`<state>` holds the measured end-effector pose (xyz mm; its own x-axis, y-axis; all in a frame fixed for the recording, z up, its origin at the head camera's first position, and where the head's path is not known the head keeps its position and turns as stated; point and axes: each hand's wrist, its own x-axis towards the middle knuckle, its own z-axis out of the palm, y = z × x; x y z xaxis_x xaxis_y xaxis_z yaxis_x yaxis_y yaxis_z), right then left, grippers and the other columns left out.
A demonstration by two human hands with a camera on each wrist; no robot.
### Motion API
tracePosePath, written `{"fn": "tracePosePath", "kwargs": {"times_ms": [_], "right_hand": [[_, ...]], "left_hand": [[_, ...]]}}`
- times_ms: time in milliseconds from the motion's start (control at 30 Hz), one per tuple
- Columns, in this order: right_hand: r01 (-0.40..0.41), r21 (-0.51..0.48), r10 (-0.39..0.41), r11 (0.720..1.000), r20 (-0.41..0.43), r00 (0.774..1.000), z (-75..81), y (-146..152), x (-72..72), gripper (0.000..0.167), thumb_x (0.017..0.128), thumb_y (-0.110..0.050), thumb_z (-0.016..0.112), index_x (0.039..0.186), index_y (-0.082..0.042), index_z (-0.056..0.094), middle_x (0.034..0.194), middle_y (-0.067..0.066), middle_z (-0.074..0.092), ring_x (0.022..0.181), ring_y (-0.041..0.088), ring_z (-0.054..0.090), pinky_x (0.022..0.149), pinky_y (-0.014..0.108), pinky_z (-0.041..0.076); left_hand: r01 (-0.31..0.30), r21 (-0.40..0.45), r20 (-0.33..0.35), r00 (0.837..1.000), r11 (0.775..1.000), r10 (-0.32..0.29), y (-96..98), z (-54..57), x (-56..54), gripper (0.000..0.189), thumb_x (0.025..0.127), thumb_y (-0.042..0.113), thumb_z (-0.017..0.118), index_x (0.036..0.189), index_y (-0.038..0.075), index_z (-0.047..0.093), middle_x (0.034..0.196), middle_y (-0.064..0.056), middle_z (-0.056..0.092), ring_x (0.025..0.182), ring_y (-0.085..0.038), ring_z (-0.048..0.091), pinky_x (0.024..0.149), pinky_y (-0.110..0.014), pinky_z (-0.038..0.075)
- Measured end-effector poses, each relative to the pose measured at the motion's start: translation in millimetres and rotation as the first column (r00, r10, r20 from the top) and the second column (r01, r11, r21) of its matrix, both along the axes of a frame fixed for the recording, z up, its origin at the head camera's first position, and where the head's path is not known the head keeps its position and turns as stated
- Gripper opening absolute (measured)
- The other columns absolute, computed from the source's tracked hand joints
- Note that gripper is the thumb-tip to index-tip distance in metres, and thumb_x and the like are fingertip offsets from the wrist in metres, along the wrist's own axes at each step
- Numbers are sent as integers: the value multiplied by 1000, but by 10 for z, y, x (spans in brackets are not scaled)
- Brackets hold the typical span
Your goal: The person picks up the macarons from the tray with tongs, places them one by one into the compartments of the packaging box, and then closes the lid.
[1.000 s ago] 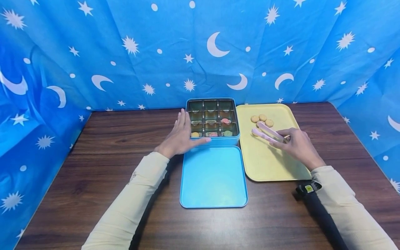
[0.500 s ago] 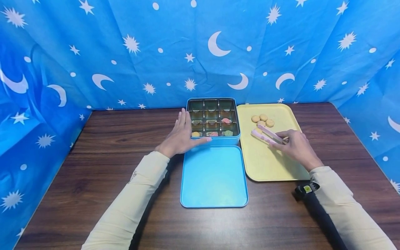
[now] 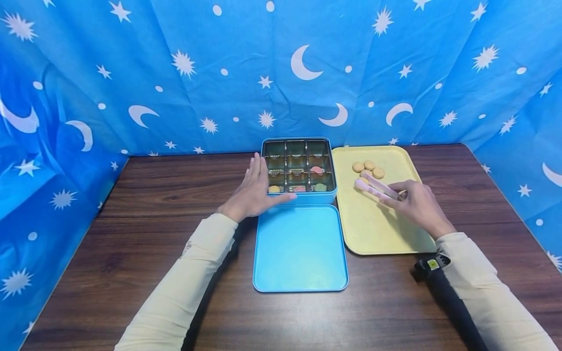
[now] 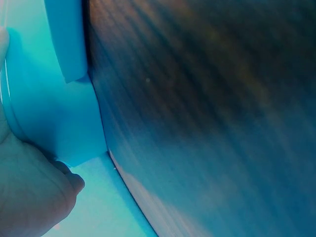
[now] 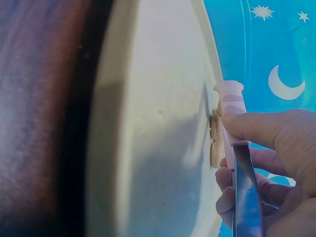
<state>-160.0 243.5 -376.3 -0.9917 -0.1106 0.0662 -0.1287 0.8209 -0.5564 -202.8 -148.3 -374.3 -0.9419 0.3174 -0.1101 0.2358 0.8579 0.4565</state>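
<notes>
My right hand [image 3: 419, 207] grips a pair of tongs [image 3: 382, 186] with pink tips and a metal middle, over the yellow tray [image 3: 386, 229]. Between the tong tips shows a round cookie, mostly hidden by them. Several more round cookies [image 3: 378, 173] lie just beyond. In the right wrist view, thumb and fingers hold the tongs [image 5: 247, 187] from both sides. My left hand [image 3: 250, 195] rests against the blue tin [image 3: 316, 197], straight fingers along its left side and thumb across its front. The tin's divided insert holds a yellow, a green [image 3: 320, 187] and two pinkish pieces.
A light blue lid [image 3: 300, 248] lies directly in front of the tin. The tray stands against the tin's right side. All sit on a dark wooden table [image 3: 153, 234], with a blue star-and-moon curtain [image 3: 246, 63] behind and at both sides.
The tong tips spread apart half a second ago and have now drawn closer together around a cookie. My left hand, the tin and the lid stay in place.
</notes>
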Motion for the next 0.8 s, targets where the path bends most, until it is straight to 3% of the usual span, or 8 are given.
{"fn": "tracePosePath", "kwargs": {"times_ms": [400,800], "right_hand": [[-28,-21,25,999,-111,994,199,-61,-85,42,87,-17,81,116,11,71,87,21,70,67,25,56,50,29,42],[-68,-45,62,997,-126,990,414,-317,-197,44,89,-23,80,117,9,71,99,23,69,81,30,54,58,35,43]], "left_hand": [[8,-3,-9,1000,1000,-8,-8,-5,-2,131,82,84,53,159,1,-13,165,-13,-26,152,-29,-20,123,-51,2],[9,10,-9,1000,1000,-9,-4,-5,-2,130,82,84,53,160,1,-11,166,-15,-23,152,-28,-20,123,-50,2]]}}
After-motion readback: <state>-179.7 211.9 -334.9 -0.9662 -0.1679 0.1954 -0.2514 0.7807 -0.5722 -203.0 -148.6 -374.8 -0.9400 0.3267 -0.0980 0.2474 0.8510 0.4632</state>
